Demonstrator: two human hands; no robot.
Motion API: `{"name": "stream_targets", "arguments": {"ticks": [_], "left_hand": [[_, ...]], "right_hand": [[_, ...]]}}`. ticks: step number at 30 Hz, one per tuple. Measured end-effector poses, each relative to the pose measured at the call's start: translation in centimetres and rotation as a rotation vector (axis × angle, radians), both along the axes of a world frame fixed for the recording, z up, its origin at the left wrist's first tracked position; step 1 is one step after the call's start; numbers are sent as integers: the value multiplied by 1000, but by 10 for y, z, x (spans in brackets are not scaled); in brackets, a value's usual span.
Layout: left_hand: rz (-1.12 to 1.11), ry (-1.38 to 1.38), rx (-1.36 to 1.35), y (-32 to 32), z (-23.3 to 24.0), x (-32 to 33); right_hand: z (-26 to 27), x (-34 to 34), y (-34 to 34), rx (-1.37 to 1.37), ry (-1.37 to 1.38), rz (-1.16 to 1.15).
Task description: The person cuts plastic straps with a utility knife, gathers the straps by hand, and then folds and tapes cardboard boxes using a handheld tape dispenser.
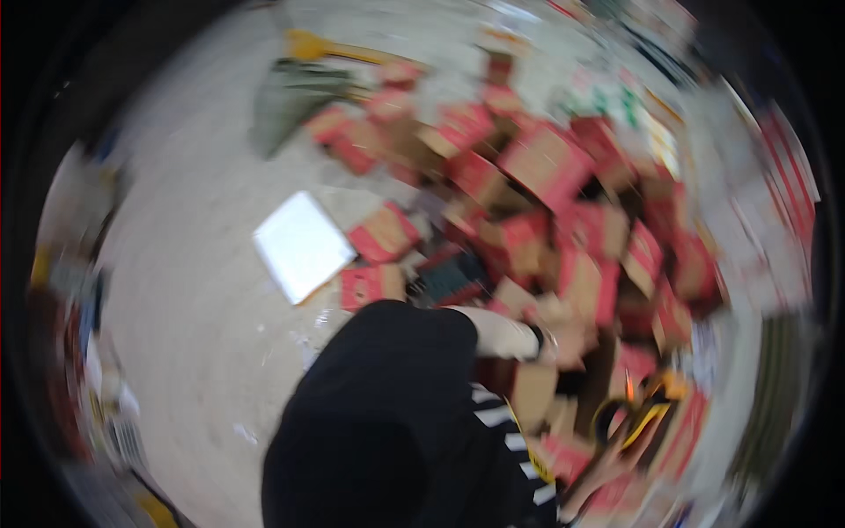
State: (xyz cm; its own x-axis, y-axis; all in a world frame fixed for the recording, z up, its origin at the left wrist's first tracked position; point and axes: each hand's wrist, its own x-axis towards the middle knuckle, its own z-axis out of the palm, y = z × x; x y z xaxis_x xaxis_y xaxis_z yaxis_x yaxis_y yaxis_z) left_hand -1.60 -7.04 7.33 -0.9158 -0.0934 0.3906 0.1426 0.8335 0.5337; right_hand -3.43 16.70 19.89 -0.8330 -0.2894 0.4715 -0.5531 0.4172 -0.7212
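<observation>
Motion blur softens the whole view. My left hand (569, 342), with a dark band at the wrist, reaches onto the red-and-brown cardboard cartons; its finger grip is too blurred to make out. Just below it is an open carton (597, 376) with a dark inside. My right hand (612, 461), at the lower right, is closed around what looks like a packing tape dispenser (650, 419) with black, yellow and orange parts. Under and beside that hand lie more red-and-brown cartons (568, 455).
A large heap of cartons (548, 162) spreads over the pale floor (178, 297). Left of it lie a white flat panel (304, 247) and a grey-green sack (297, 99), with a yellow-headed long tool (307, 45) behind. Blurred goods (86, 218) line the left edge.
</observation>
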Motion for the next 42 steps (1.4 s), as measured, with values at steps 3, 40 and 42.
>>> {"name": "stream_targets", "arguments": {"ticks": [3,40,42], "left_hand": [[149,-69,173,-8,18,2],[187,99,465,-30,1,20],[90,-389,1108,-16,14,41]], "right_hand": [[55,-19,8,-279,-302,-109],[-71,45,-9,397,-7,220],[-73,52,0,358,-21,246]]}}
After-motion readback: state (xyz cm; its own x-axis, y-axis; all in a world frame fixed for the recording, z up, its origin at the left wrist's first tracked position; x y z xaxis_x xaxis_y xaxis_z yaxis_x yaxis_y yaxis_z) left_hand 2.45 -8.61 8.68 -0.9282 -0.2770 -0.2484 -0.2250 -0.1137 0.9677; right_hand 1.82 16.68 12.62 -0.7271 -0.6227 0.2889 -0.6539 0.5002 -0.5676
